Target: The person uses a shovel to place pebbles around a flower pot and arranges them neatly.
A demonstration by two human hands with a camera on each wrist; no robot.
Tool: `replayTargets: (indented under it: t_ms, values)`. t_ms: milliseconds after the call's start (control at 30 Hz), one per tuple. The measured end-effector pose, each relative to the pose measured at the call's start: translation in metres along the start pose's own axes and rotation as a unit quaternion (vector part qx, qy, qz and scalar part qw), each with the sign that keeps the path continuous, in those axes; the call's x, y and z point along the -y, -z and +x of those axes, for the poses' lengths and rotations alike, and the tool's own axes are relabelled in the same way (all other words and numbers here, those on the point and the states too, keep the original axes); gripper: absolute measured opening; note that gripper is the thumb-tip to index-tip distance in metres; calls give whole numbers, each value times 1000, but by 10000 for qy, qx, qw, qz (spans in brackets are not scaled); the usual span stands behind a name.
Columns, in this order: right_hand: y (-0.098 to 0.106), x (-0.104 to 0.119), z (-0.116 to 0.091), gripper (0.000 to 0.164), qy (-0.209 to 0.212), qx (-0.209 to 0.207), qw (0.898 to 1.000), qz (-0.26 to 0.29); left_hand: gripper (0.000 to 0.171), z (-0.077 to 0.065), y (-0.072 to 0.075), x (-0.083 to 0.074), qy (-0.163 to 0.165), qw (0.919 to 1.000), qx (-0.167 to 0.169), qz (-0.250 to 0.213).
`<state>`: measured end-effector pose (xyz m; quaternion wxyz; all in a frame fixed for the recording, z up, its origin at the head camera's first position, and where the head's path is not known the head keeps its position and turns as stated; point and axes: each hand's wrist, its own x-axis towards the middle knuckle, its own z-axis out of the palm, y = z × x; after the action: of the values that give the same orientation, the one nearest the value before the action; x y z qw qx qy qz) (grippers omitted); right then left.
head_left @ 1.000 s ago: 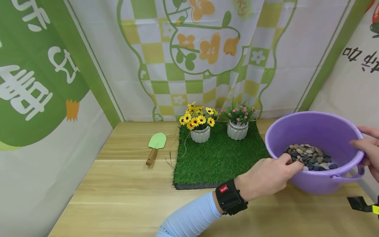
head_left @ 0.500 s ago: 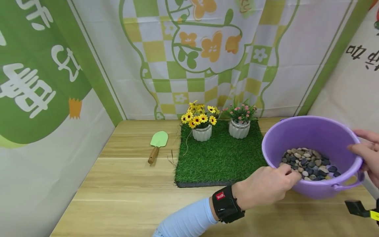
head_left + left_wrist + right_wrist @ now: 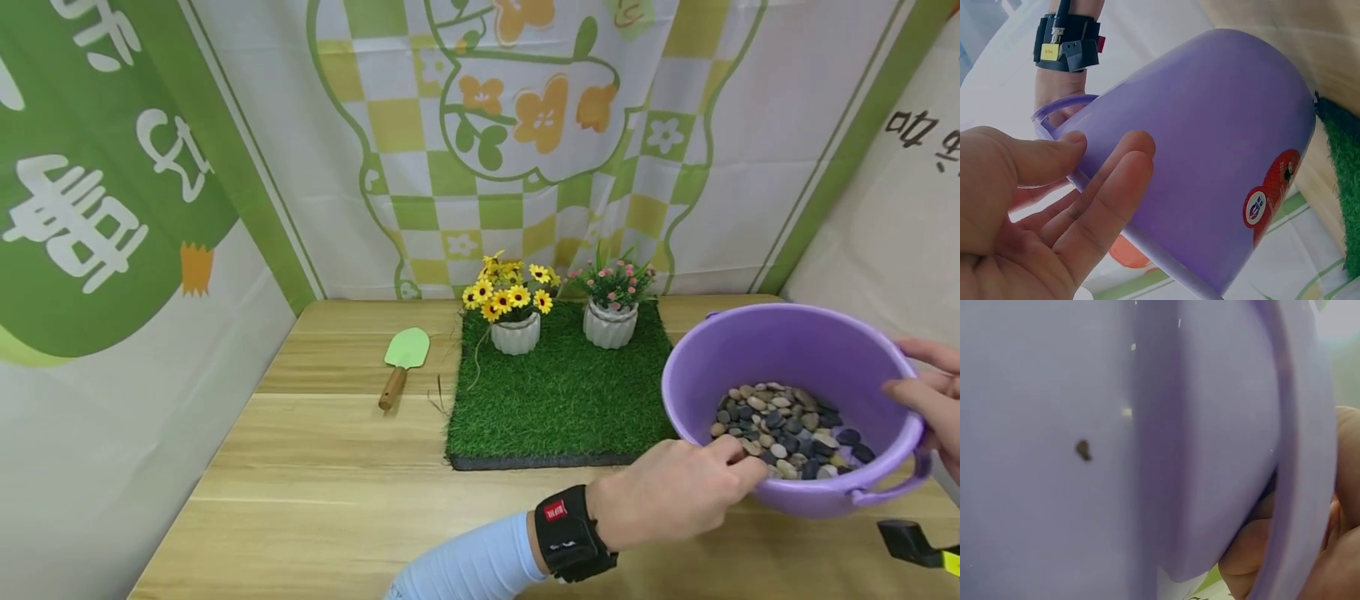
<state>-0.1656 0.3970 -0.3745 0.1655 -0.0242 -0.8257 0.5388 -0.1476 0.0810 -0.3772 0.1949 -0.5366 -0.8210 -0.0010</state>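
Printed cloth (image 3: 420, 167) in green, white and orange hangs across the top of the head view, behind a pale wood-grain counter (image 3: 315, 500). At the right of that frame we see a round purple plastic bucket (image 3: 787, 342) with smooth grey, tan and black pebbles (image 3: 780, 433) across its bottom. The left hand (image 3: 675, 496) grasps the rim at the bucket's lower left, its fingers (image 3: 1107, 206) and thumb straddling the edge; the right hand (image 3: 933, 396), partly cut off, grasps the rim at the frame's right edge. We cannot tell whether the base touches the counter.

Stone is heavy, so we would worry first about a rim slipping from such a shallow hold. Should one side rise faster, the pebbles would likely slide to the low wall and tip the load, perhaps spilling towards the bottom of the frame. A swing leftwards could catch the square of green artificial turf (image 3: 562, 408) or topple the ribbed white pot of pink flowers (image 3: 611, 323), upper right of centre. We judge the green-bladed trowel (image 3: 407, 350), left of centre, safely distant.
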Motion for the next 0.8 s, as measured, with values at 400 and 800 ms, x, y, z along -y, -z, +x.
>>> replayTargets:
  t_ms: [400, 800]
  values:
    - [-20, 25, -23, 63, 138, -113, 9967, 789, 14, -7, -11, -5, -84, 9998, 118, -97]
    - [-27, 36, -30, 60, 75, -189, 9990, 406, 21, -13, -13, -12, -188, 9998, -28, -73]
